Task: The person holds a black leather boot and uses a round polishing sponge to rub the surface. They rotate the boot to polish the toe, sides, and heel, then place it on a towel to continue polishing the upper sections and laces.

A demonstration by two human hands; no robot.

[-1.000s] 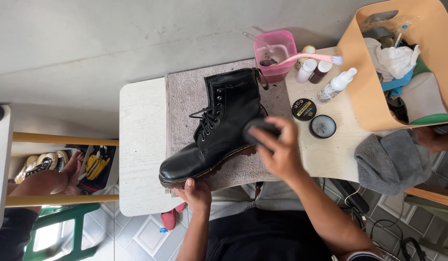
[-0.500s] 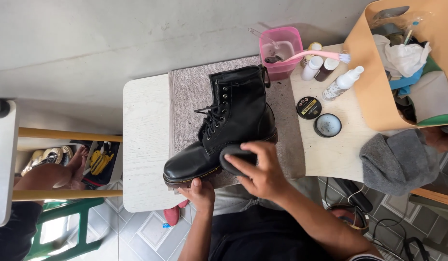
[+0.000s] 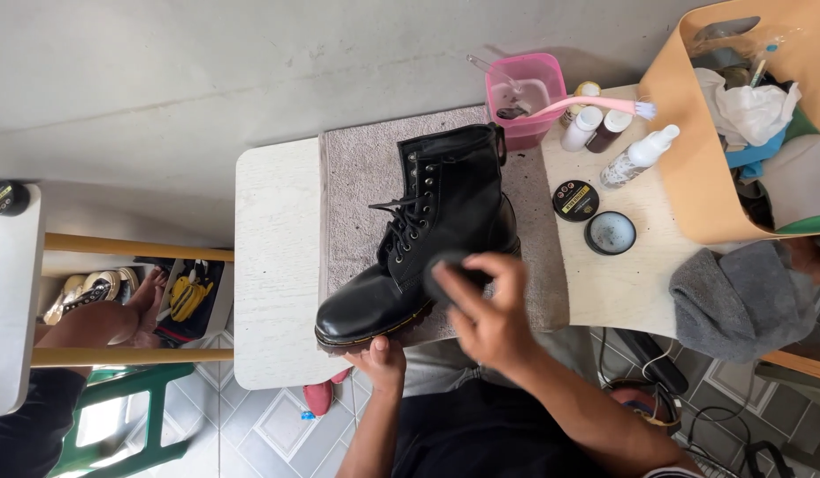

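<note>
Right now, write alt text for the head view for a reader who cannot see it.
A person's right hand presses a dark pad against a black lace-up boot on a grey mat, while the left hand steadies the sole. Beside it lie an open polish tin, bottles and a pink tub.

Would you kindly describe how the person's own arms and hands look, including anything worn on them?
Both forearms are bare, with no sleeves, gloves or watch visible. The left hand and right hand are uncovered, with no visible rings; the right is slightly blurred. The arms emerge from a dark garment on the torso.
</note>
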